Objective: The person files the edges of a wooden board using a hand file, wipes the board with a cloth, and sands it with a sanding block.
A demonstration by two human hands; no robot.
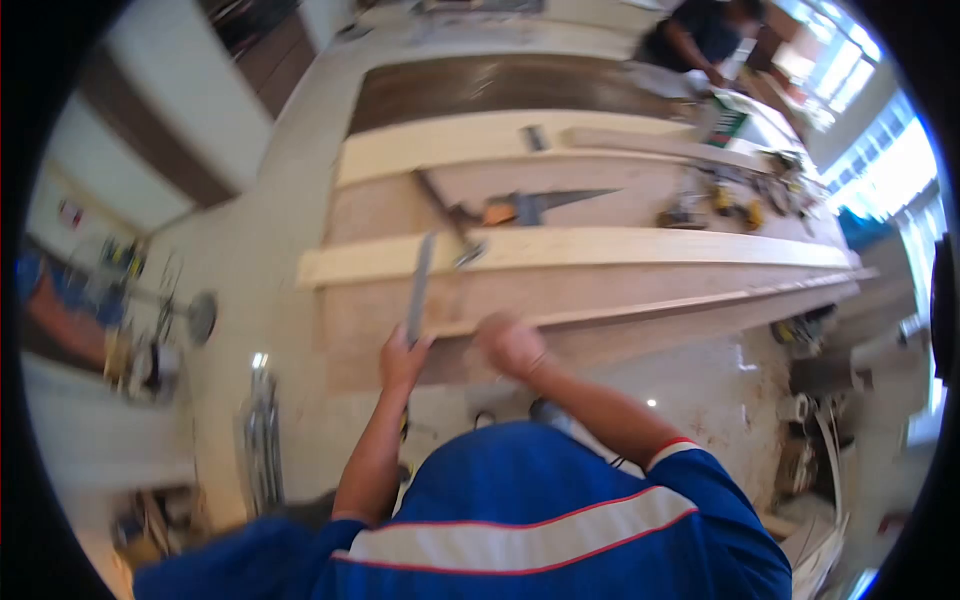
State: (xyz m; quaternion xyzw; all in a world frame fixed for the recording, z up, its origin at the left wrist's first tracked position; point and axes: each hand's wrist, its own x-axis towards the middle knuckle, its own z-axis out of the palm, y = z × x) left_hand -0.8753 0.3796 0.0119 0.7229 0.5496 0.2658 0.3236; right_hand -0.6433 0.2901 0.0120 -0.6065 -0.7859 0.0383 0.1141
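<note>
Left hand (400, 362) gripped grey bar (420, 285) at its near end | bar pointed ahead, over pale board (560, 247) | right hand (512, 345) blurred, could not tell its grip | judged: good work wanted bar steady, free fingers clear

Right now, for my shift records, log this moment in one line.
left hand: holding grey strip | right hand: blurred, near thin board | hammer and saw: lying beyond

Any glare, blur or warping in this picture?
Head view: right hand smeared, fingers unreadable; left hand and its grey strip slightly soft; windows blown out; bright glints on the floor; wide-lens curvature, corners black.
</note>
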